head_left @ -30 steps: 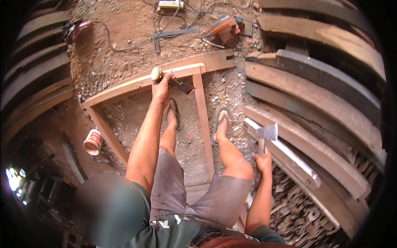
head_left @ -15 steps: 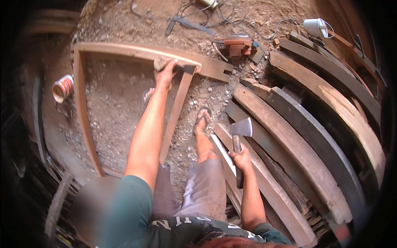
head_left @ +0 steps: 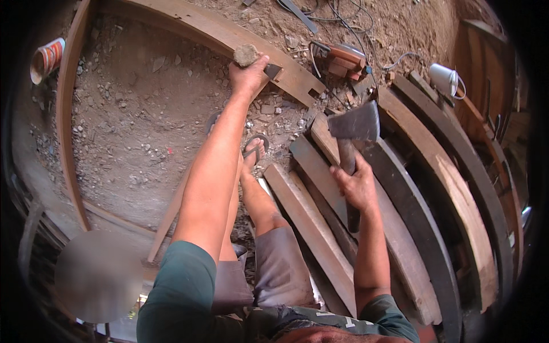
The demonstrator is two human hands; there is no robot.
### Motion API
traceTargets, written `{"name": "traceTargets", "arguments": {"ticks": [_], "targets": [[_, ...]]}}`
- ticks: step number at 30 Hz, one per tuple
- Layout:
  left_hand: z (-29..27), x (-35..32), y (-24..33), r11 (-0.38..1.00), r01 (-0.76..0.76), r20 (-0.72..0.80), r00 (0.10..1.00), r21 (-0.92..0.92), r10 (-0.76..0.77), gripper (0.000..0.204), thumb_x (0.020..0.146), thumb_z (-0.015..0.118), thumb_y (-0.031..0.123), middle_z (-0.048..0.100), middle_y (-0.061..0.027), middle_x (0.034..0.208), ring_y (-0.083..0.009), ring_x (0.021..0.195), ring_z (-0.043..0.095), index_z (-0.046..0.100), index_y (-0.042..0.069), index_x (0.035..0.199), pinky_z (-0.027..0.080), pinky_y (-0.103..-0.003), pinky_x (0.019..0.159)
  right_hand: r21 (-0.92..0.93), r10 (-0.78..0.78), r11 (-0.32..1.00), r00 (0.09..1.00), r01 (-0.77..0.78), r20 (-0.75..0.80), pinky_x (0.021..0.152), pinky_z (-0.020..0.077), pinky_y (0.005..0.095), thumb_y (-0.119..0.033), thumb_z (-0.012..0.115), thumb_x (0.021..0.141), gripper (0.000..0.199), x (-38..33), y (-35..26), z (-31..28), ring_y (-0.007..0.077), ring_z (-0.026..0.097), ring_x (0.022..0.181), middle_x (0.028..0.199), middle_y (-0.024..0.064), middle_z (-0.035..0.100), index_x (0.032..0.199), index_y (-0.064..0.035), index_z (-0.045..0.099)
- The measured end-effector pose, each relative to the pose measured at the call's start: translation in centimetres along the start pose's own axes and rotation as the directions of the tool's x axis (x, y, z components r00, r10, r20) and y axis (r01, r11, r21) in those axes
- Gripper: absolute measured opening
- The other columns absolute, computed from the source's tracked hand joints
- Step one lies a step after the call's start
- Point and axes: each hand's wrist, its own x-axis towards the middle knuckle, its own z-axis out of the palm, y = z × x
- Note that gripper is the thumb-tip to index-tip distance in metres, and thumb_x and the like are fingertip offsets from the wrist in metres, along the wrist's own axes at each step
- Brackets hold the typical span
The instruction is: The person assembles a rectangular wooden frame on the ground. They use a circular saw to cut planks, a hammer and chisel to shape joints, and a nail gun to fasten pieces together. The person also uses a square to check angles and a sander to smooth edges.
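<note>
A brown wooden angular frame (head_left: pixel 64 126) lies on brown stony ground (head_left: pixel 131 114), at far left. Left of it lies an orange-and-white cylindrical tub (head_left: pixel 51 56); right of its far end, a reddish boxy power tool (head_left: pixel 344 60). Long brown wooden beams (head_left: pixel 403 246) lie side by side at right, a white round bucket (head_left: pixel 443 78) near their far ends. The right grip (head_left: pixel 357 182) holds a grey-bladed axe (head_left: pixel 355 124) above them; the left grip (head_left: pixel 247 80), a dark-bladed tool (head_left: pixel 246 55) at the frame.

Before me spreads a brown dirt floor (head_left: pixel 143 103), littered with small stones (head_left: pixel 137 163); reddish-brown boards (head_left: pixel 479 68) stand far right.
</note>
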Motion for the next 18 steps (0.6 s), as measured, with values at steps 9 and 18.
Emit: {"name": "traceTargets", "arguments": {"ticks": [9, 18], "targets": [[-0.1, 0.1, 1.5, 0.997, -0.007, -0.023, 1.000, 0.073, 0.009, 0.025, 0.082, 0.085, 0.015, 0.078, -0.0076, 0.100, -0.0170, 0.091, 0.074, 0.075, 0.001, 0.100, 0.057, -0.034, 0.083, -0.388, -0.728, 0.673, 0.657, 0.630, -0.197, 0.053, 0.0471, 0.0292, -0.015, 0.075, 0.089, 0.019, -0.8, -28.8, -1.4, 0.0113, 0.054, 0.056, 0.069, 0.0015, 0.057, 0.098, -0.0035, 0.063], [0.9, -0.1, 0.9, 0.972, -0.082, -0.021, 0.997, -0.222, 0.080, 0.030, 0.080, 0.081, 0.012, 0.076, -0.0089, 0.099, -0.0172, 0.091, 0.071, 0.072, -0.001, 0.105, 0.056, -0.035, 0.083, -0.897, -0.536, 0.185, 0.807, 0.401, 0.250, 0.072, 0.0528, 0.0455, -0.008, 0.059, 0.089, 0.013, 14.1, -23.5, 11.0, 0.0328, 0.065, 0.080, 0.085, 0.0187, 0.066, 0.100, -0.0001, 0.061]]}}
